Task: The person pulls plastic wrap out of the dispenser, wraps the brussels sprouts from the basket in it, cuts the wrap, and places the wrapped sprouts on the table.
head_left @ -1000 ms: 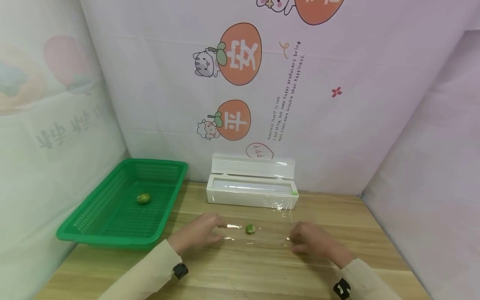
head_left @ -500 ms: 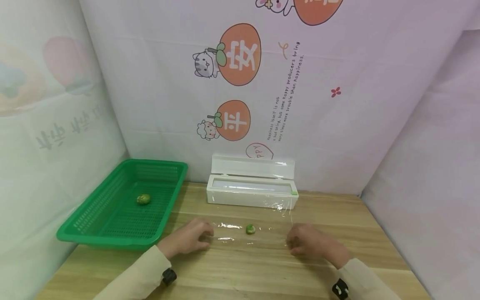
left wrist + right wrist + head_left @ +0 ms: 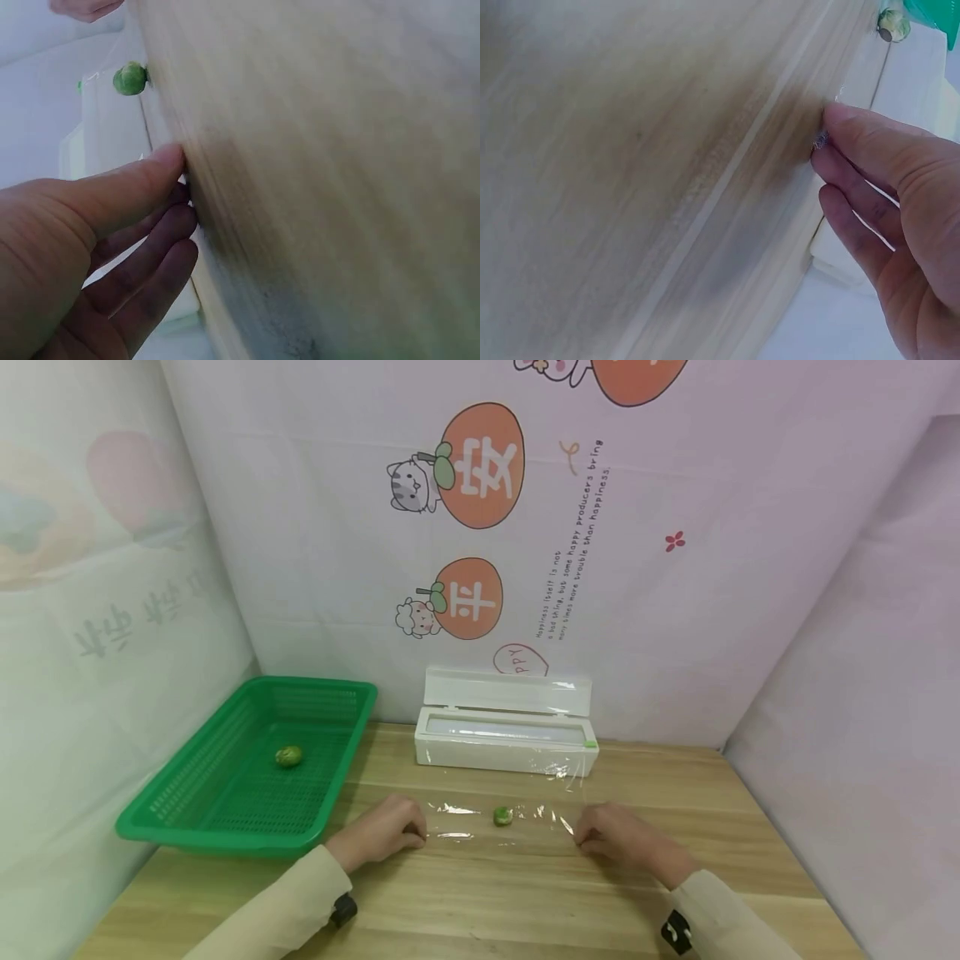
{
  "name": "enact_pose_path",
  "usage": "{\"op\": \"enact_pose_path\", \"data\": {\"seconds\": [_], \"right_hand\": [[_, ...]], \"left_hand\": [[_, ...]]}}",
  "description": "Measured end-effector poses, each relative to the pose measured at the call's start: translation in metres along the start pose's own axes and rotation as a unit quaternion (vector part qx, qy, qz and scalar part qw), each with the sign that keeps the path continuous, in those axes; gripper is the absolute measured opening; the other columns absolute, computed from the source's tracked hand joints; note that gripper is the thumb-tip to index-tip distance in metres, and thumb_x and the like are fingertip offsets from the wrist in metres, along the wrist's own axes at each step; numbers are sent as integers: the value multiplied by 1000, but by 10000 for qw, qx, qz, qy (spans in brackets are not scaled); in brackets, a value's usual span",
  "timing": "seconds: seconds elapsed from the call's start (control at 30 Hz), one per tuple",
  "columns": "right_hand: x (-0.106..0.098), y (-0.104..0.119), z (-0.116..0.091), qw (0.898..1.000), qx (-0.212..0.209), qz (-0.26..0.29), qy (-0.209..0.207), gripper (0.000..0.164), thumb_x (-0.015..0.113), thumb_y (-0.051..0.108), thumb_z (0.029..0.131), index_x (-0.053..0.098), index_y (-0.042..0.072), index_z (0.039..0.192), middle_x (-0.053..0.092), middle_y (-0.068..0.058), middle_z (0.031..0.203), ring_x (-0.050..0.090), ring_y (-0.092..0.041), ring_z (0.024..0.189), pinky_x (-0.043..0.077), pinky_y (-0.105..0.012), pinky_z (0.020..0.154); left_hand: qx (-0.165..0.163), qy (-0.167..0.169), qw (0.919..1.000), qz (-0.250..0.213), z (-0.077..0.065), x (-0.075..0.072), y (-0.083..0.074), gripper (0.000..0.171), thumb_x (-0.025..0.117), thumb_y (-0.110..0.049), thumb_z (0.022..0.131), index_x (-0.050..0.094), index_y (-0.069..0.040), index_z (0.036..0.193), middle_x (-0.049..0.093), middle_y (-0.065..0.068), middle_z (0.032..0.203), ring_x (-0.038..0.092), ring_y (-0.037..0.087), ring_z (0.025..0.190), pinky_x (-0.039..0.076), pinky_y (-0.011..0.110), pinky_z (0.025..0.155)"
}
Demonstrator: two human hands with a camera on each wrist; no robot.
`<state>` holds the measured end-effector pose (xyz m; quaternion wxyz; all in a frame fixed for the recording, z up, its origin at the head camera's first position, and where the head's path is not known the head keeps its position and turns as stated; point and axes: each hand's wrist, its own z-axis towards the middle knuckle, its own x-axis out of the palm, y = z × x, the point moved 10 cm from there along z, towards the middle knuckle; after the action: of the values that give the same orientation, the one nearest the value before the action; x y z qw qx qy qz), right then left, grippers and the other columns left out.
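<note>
A sheet of clear cling film (image 3: 454,837) stretches over the wood from a white cling film dispenser (image 3: 502,754), whose lid stands raised. On the film, midway between my hands, sits a small green Brussels sprout (image 3: 502,816); both wrist views show it too. My left hand (image 3: 380,832) pinches the film's near left corner between thumb and fingers, low over the table. Opposite it, my right hand (image 3: 626,842) pinches the near right corner; a crumpled bit of film shows between thumb and forefinger (image 3: 834,161) in the right wrist view.
At the left stands a green plastic basket (image 3: 330,802) with another Brussels sprout (image 3: 288,756) in it. The wooden table (image 3: 480,902) meets a printed white cloth wall (image 3: 652,677) behind the dispenser, with more cloth at both sides.
My left hand has moved left along the film, and its fingers have closed on the corner. My right hand's fingertips have come together, and creases have appeared in the film beside them.
</note>
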<state>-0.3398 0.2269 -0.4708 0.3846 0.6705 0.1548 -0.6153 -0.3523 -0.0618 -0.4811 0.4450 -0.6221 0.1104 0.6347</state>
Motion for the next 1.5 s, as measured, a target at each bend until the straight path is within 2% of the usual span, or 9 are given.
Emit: {"op": "enact_pose_path", "data": {"seconds": [0.17,0.43,0.5,0.67,0.77,1.03,1.13,1.3,1.5], "right_hand": [[0,1,2,9998,-164,-141,-50,31,78,-2,87,60,14,68,61,7,71,48,3,69,50,-16,63],[-4,-2,0,9996,-40,-122,-247,25,76,0,90,65,16,74,63,9,74,50,4,70,50,-18,62],[-7,-2,1,9996,-6,7,-296,28,74,-1,91,63,16,73,61,8,73,49,2,69,50,-18,62],[-21,-7,3,9982,265,80,-530,20,74,-4,89,71,16,84,70,6,84,62,-4,79,58,-23,72],[-27,-10,6,9977,367,-51,-568,18,75,-5,88,74,13,89,74,3,89,67,-10,83,61,-27,77],[-31,-16,14,9975,329,-82,-621,20,73,-7,89,72,11,80,71,1,78,58,-6,72,56,-23,68],[-32,-21,15,9968,438,81,-657,21,70,-9,89,73,10,81,71,-1,77,58,-6,72,56,-23,67],[-30,-35,16,9945,721,43,-759,19,69,-5,92,75,12,86,73,3,83,61,-4,79,58,-26,73],[-26,-42,20,9940,619,-30,-905,14,71,0,93,73,11,85,71,3,80,59,-4,76,56,-27,70]], "left_hand": [[10,0,9995,322,5,1,-4,16,82,-4,89,79,-14,77,75,-7,80,65,1,77,58,18,71],[110,81,9988,463,5,-1,-14,23,76,-1,93,68,-10,73,65,-5,75,51,0,70,49,16,64],[-20,60,9991,430,4,-3,-12,21,76,-1,94,69,-10,75,66,-5,76,52,0,72,50,18,65],[-536,-37,9983,218,1,-10,-2,14,73,-2,96,69,-8,85,67,-2,83,57,4,78,54,23,69],[-604,-170,9979,164,3,-16,1,12,72,-2,97,69,-8,87,66,-1,85,57,7,80,54,25,70],[-433,-833,9954,165,12,-30,1,14,72,0,96,68,-6,85,66,1,82,56,8,77,55,29,67],[-612,-986,9932,39,15,-32,6,15,71,1,97,67,-6,84,66,1,82,56,7,76,53,28,66],[-1025,-979,9898,-130,24,-31,16,13,67,2,99,67,-3,88,68,5,84,59,11,78,53,25,69],[-1596,-952,9816,-440,30,-24,31,10,67,1,99,67,-2,90,68,5,84,61,12,77,56,26,69]]}}
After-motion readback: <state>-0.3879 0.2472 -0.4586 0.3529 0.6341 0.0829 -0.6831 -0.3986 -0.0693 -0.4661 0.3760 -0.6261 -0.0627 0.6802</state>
